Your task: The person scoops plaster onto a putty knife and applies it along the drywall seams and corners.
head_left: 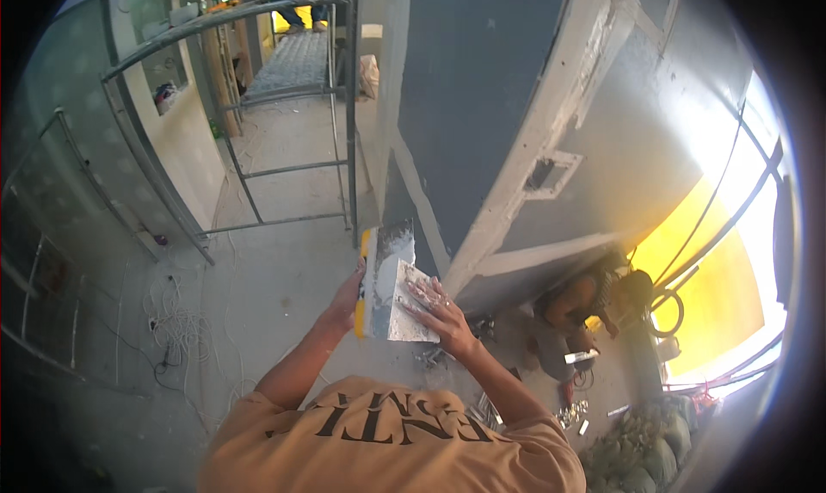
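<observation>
My left hand (349, 297) is closed on the yellow handle side of a wide plastering trowel (362, 308). White filling compound (397, 256) lies on the trowel's flat grey face. My right hand (440, 314) grips a rectangular plastering blade (408, 321), its fingers bent over the face. That blade is caked with white residue and overlaps the trowel's right side; whether the two touch, I cannot tell. Compound also coats my right fingers. Both tools are in front of my chest, near the foot of a grey wall panel (477, 71) with whitish filled joints.
A metal scaffold frame (351, 114) stands ahead to the left, with a person (301, 11) on a platform beyond. Tangled white cable (179, 325) lies on the left floor. Another person (576, 308) crouches at the right, near filled sacks (641, 450) and yellow sheeting (714, 278).
</observation>
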A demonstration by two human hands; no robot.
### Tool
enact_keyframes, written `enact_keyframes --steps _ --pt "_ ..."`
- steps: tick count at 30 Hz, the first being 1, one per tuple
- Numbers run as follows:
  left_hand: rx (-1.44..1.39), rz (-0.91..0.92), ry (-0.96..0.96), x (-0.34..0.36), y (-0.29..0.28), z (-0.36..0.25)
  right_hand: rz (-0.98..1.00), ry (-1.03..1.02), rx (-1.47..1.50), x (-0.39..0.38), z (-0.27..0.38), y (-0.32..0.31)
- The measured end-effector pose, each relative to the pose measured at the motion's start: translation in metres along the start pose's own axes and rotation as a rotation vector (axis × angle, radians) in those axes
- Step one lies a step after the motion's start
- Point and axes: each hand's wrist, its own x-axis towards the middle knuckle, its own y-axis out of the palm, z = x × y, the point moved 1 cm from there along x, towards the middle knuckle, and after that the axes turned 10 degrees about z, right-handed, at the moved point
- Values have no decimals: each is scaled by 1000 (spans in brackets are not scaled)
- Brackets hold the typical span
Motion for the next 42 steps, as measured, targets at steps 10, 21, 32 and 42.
enact_keyframes --steps 10,21,32,42 --pt "170 -125 69 26 15 31 -65 284 -116 -73 -74 11" --pt "757 -261 263 67 25 40 -881 1016 1717 -199 -62 14" --pt "1203 -131 68 145 92 135 -915 930 1933 -227 -62 42" --pt "1677 103 -183 174 155 200 -988 902 1910 -277 -105 32"
